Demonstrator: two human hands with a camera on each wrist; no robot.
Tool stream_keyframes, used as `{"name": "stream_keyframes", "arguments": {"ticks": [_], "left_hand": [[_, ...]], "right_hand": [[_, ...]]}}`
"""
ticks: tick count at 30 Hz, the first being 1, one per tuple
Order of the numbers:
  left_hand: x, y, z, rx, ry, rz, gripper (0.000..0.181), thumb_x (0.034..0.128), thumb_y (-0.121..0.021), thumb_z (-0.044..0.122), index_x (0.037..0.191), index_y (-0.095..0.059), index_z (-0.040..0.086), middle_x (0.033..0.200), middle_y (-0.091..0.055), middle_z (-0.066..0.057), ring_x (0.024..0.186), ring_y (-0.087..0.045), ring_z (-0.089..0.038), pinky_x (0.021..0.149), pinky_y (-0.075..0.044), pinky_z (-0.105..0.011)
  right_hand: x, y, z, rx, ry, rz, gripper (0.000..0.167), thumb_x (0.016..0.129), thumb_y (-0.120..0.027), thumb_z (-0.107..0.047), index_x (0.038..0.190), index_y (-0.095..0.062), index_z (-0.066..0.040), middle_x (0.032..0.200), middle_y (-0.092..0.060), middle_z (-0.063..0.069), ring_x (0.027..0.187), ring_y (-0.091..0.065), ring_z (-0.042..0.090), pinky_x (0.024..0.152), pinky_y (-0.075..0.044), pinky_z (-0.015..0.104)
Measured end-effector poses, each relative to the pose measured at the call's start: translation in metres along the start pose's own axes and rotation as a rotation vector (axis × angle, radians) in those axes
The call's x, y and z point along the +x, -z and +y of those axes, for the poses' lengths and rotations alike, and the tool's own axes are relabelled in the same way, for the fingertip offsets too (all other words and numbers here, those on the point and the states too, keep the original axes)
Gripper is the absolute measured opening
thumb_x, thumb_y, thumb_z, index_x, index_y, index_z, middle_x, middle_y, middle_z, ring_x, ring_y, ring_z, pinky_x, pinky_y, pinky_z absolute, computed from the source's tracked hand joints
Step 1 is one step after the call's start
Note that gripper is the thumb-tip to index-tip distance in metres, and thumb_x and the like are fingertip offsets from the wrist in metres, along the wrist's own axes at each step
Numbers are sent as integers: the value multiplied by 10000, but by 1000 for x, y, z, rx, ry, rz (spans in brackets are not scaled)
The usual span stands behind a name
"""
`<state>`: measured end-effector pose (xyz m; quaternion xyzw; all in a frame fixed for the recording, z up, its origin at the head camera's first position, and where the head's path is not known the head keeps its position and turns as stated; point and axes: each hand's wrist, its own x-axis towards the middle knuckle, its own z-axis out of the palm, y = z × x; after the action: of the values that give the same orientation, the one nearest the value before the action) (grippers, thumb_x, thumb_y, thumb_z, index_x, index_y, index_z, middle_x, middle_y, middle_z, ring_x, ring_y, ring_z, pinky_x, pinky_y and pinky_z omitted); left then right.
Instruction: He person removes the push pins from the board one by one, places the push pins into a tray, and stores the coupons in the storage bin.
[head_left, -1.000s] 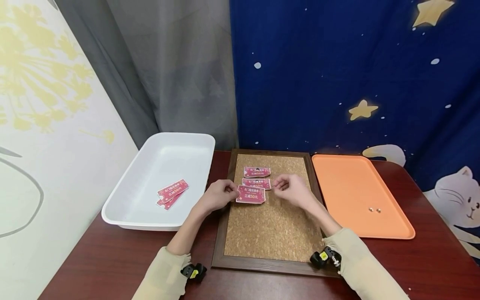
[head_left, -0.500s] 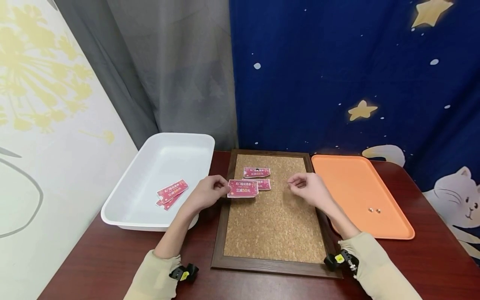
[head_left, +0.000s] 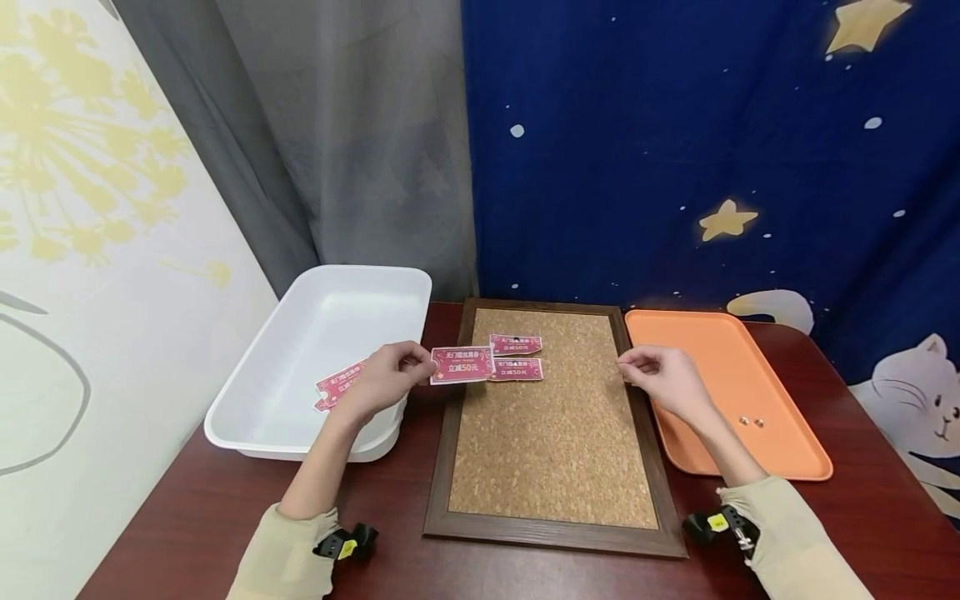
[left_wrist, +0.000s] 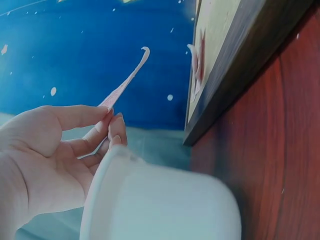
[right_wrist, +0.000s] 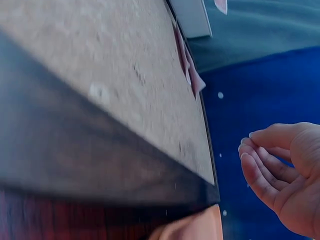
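Observation:
Between thumb and fingers my left hand (head_left: pixel 384 379) pinches a pink coupon (head_left: pixel 461 365), held up over the left frame edge of a corkboard (head_left: pixel 551 450). In the left wrist view this coupon (left_wrist: pixel 125 82) appears edge-on, its far end curling. Two similar coupons lie on the cork, an upper coupon (head_left: pixel 516 344) and a lower coupon (head_left: pixel 519 372), each with a small dark spot near its top. My right hand (head_left: pixel 667 379) hovers around the board's right edge and the orange tray (head_left: pixel 708 358). Its fingers are loosely bent, and nothing shows between them in the right wrist view.
A deep white bin (head_left: pixel 337 287) stands left of the board, with more coupons (head_left: pixel 337 385) inside, partly behind my left hand. Two small shiny metal pieces (head_left: pixel 752 422) lie on the orange tray at right. Curtains hang behind the dark red table (head_left: pixel 405 575).
My left hand has carried its coupon leftward and slightly up, uncovering the lower coupon on the board. My right hand has moved right, from beside the coupons to the orange tray's edge.

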<state>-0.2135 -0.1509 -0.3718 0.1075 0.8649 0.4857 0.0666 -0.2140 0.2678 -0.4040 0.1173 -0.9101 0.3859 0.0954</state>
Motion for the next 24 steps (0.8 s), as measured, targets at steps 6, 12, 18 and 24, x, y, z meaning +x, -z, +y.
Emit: {"name": "stream_keyframes", "arguments": {"ticks": [6, 12, 18, 24], "left_hand": [[-4, 18, -7, 21, -5, 30, 151, 981, -627, 120, 1030, -657, -20, 865, -675, -150, 813, -611, -273, 716, -461, -324], [-7, 33, -18, 46, 24, 54, 184, 999, -607, 151, 1068, -653, -13, 890, -658, -104, 913, -608, -361, 737, -444, -350], [-10, 46, -28, 61, 60, 75, 221, 1006, -612, 176, 1095, -648, -23, 923, -661, -161, 898, -595, -376, 708, -454, -326], [-11, 57, -36, 104, 117, 102, 234, 1005, -615, 188, 1101, -647, -23, 933, -639, -148, 836, -552, -292, 672, -454, -288]], "right_hand": [[-9, 17, 14, -27, -14, 52, 97, 932, -720, -88, 957, -742, 3, 848, -742, 137, 728, -713, 275, 605, -505, 188], [-17, 36, 30, -88, -43, 76, 128, 941, -727, -148, 957, -756, -25, 877, -746, 125, 726, -680, 126, 627, -482, 161], [-25, 53, 51, -129, -79, 89, 156, 942, -732, -177, 972, -762, -27, 897, -748, 119, 730, -611, -29, 644, -459, 146], [-34, 68, 66, -146, -122, 118, 156, 924, -749, -156, 961, -747, -4, 848, -744, 138, 682, -615, -38, 591, -450, 153]]}}
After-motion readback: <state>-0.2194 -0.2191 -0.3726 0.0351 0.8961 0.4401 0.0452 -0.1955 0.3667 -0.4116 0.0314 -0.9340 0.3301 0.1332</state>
